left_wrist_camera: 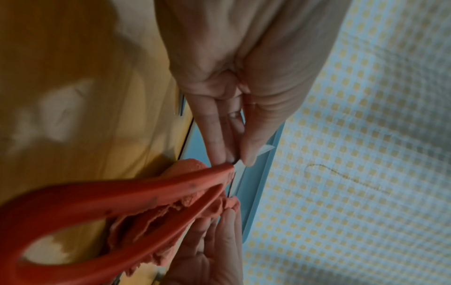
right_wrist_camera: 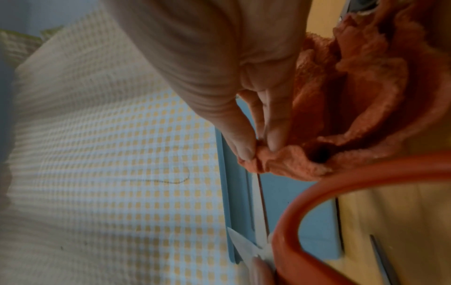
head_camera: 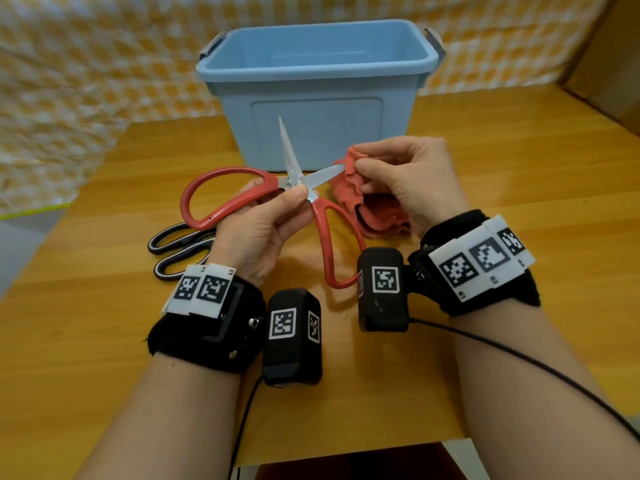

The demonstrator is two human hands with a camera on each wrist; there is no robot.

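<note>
Red scissors [head_camera: 297, 182]: held above the table, blades spread wide. One blade points up at the bin, the other runs right into the cloth.
Left hand [head_camera: 256, 230]: pinching the red scissors at the pivot, thumb on top and fingers under. One handle loop sticks out left past the hand.
Right hand [head_camera: 412, 181]: thumb and forefinger pinching the red cloth [head_camera: 377, 213] around the right-hand blade tip. Remaining fingers curled into the cloth.
Cloth position: bunched under the right palm, lower folds resting on the table just right of the scissors.
Blue bin [head_camera: 311, 69]: open top, no lid, directly behind the blades. Upper blade tip overlaps its front wall in the head view; touching or not, cannot tell.
Black scissors [head_camera: 180, 247]: flat on the table to the left, blades hidden behind the left hand.
Obstruction: lower red handle loop runs behind the right wrist camera [head_camera: 381, 289], so its end is not visible.
Cable [head_camera: 554, 368]: black, trailing from the right wrist unit across the forearm.
Table [head_camera: 104, 323]: yellow wood grain, near edge visible at the bottom.
Backdrop [head_camera: 86, 81]: yellow-and-white checked sheet behind the table, blurred at left.
Right edge: brown cardboard-like panel [head_camera: 609, 64], detail unclear.
Floor [head_camera: 20, 237]: grey strip at far left.
</note>
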